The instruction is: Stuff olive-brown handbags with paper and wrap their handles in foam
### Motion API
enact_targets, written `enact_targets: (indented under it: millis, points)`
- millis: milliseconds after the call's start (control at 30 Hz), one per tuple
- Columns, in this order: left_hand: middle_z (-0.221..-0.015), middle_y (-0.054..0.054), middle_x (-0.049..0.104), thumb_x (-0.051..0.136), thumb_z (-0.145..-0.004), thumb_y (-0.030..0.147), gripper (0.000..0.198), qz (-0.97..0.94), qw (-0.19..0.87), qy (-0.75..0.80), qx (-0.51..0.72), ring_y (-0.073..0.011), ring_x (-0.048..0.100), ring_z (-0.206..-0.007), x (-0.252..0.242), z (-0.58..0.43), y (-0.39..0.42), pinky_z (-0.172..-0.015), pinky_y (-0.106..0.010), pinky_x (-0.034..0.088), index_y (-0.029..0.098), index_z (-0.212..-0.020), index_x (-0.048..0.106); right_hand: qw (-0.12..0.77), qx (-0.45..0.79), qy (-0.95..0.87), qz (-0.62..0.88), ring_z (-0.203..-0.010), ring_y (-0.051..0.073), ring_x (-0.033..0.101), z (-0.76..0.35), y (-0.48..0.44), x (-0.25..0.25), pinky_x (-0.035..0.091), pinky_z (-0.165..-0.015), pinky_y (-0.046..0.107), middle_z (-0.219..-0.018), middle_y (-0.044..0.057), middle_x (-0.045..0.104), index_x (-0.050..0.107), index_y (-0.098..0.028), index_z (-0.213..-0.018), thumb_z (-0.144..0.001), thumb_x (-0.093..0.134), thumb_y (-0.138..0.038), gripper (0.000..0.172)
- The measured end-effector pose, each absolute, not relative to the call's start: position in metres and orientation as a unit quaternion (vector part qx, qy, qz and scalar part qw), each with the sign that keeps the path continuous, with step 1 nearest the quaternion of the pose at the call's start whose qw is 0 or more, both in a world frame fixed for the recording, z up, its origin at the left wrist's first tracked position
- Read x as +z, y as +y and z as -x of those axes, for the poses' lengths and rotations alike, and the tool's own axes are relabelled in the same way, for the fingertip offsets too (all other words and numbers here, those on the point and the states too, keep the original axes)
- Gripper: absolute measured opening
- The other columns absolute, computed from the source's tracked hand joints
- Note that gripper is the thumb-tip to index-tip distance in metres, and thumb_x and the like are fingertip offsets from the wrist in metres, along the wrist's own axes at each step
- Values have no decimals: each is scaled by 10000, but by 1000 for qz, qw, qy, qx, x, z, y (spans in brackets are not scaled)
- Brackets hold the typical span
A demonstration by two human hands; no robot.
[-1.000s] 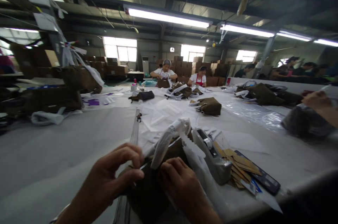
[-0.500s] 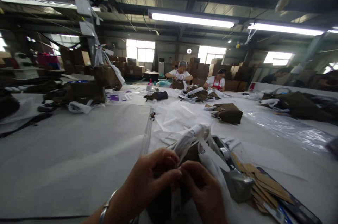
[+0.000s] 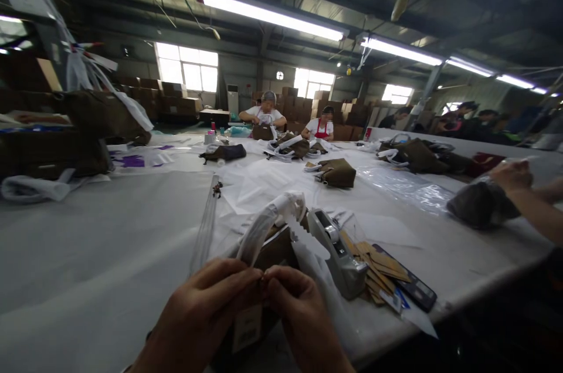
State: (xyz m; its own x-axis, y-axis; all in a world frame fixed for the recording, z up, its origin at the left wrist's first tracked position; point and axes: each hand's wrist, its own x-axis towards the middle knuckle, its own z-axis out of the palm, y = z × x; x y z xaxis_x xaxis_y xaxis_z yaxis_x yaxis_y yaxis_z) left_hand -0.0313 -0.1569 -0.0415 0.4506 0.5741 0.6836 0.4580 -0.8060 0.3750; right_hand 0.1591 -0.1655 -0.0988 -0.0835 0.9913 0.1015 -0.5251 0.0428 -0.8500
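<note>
In front of me is a dark brown handbag (image 3: 278, 250), its handle (image 3: 264, 226) wrapped in white, translucent padding. My left hand (image 3: 204, 305) pinches at the near side of the bag, thumb and fingers pressed together. Fingertip to fingertip with it, my right hand (image 3: 303, 311) pinches at the same spot. What lies between the fingertips is too small to make out. A white tag with a barcode (image 3: 247, 329) hangs just below them against the bag. White wrapping (image 3: 323, 279) falls along the bag's right side.
A grey tape dispenser (image 3: 338, 258) stands right of the bag, beside brown cardboard tags (image 3: 382, 264) and a dark phone (image 3: 424, 291). Brown bags (image 3: 336, 172) lie farther across the white table (image 3: 109, 267). At right, a co-worker's hands (image 3: 512, 176) are over a dark bag (image 3: 477, 203).
My view has swung right, bringing a co-worker's hands and dark bag into sight. Both my hands stay pinched together at the bag, and the barcode tag below them shows more plainly.
</note>
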Motion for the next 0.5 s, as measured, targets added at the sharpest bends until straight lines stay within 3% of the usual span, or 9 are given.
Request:
enact_targets:
  millis: [233, 500]
  points:
    - [-947, 32, 708, 653, -975, 215, 106, -846, 40, 310, 431, -70, 714, -821, -37, 32, -160, -768, -74, 541, 271, -1048, 706, 630, 624, -346, 306, -732, 120, 673, -158, -170, -94, 539, -714, 202, -796, -5, 750, 819, -246, -867, -694, 939, -312, 220]
    - [-908, 37, 736, 619, -970, 193, 162, -853, 45, 301, 423, -82, 726, -781, -37, 29, -160, -716, -105, 558, 284, -1047, 728, 658, 588, -350, 315, -830, 149, 725, -153, -169, -102, 568, -775, 218, -890, 2, 787, 814, -261, -906, -716, 925, -276, 221]
